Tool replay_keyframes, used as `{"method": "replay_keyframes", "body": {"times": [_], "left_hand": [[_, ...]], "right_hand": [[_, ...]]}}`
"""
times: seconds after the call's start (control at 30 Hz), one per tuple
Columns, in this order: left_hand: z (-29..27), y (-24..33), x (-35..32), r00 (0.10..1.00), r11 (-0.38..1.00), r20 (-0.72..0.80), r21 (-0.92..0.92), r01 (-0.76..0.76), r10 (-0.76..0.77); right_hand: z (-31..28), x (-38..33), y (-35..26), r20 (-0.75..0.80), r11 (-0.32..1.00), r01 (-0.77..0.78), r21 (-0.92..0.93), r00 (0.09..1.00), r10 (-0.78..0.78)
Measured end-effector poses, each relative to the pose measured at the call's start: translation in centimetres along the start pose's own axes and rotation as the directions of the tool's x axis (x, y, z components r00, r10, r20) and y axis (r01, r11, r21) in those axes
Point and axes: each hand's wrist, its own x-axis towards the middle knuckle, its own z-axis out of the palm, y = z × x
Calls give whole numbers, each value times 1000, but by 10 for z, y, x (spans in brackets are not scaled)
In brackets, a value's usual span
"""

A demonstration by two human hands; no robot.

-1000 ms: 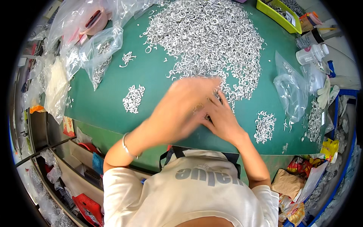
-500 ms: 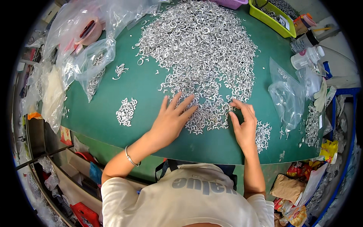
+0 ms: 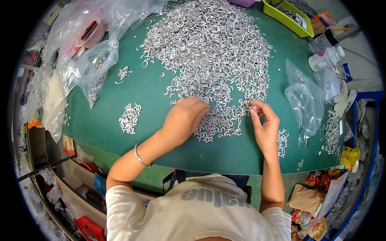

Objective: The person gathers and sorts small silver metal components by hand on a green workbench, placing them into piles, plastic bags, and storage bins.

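Observation:
A big heap of small silvery curved metal pieces, some of them full rings, covers the middle of the green table. A thinner patch of the crescent-shaped pieces spreads from the heap toward me. At the left edge of this patch my left hand is closed, its fingers curled down and their tips hidden. On the patch's right side my right hand has thumb and forefinger brought together in a pinch. Whatever lies between those fingertips is too small to make out.
Small piles of crescents lie at left and right. Clear plastic bags stand left, another bag right. A yellow-green tray and a white bottle are at the far right. The green table curves along its front edge.
My left hand has gone from spread fingers to curled ones over the patch. My right thumb and forefinger have come together, and that hand has shifted slightly right.

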Motion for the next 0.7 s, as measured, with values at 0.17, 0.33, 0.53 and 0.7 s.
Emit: {"method": "replay_keyframes", "body": {"times": [0.17, 0.33, 0.53, 0.7], "left_hand": [[-11, 7, -4, 826, 576, 330, -598, 557, -456], [-5, 18, -18, 748, 204, 469, -767, 609, -469], [-7, 23, -37, 779, 305, 291, -801, 516, -555], [-3, 22, -42, 827, 479, 77, -784, 396, -558]], "right_hand": [[-9, -14, 6, 238, 842, -322, 433, 942, 237], [5, -29, -4, 410, 748, -453, 485, 873, 262], [4, -31, -11, 134, 936, 211, -280, 975, -179], [33, -31, -30, 447, 886, 444, -133, 825, -346]]}}
